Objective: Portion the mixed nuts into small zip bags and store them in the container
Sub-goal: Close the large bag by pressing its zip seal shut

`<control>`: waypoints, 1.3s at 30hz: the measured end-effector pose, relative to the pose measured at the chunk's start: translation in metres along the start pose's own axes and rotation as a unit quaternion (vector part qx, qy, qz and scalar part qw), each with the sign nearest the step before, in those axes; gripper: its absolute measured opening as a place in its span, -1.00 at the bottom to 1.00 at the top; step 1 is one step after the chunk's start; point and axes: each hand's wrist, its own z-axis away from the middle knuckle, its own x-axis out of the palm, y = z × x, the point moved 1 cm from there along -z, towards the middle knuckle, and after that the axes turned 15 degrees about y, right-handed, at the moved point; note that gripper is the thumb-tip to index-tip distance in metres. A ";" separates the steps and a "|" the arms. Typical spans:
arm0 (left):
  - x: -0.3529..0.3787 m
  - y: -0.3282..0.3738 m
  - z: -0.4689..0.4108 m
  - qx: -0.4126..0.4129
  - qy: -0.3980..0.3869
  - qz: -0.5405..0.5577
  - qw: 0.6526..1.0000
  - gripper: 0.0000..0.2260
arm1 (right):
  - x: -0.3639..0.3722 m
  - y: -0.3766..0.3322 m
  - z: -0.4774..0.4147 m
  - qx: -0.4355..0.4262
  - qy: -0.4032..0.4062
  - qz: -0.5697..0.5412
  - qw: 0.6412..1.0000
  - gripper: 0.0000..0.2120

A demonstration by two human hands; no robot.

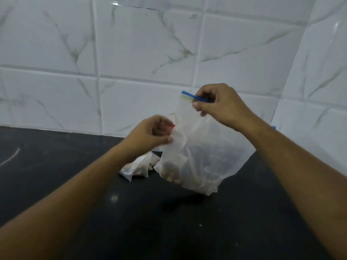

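A large clear zip bag (212, 156) with a blue zip strip hangs above the black counter, and dark nuts show through its lower part. My right hand (217, 104) pinches the blue strip at the bag's top. My left hand (152, 134) pinches the top of a small zip bag (173, 164) with a red strip, which holds nuts and hangs against the large bag's left side. Behind my left wrist, small filled bags (137, 167) lie on the counter.
The black stone counter (75, 166) runs to a white marbled tile wall (131, 53) at the back and right. A pale string-like mark (11, 156) lies at the far left. A blue bit (273, 127) shows behind my right forearm.
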 end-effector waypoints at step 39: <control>0.045 -0.085 0.034 -0.171 0.137 0.045 0.975 -0.88 | -0.037 0.035 -0.006 0.048 0.065 -0.028 0.996 -0.92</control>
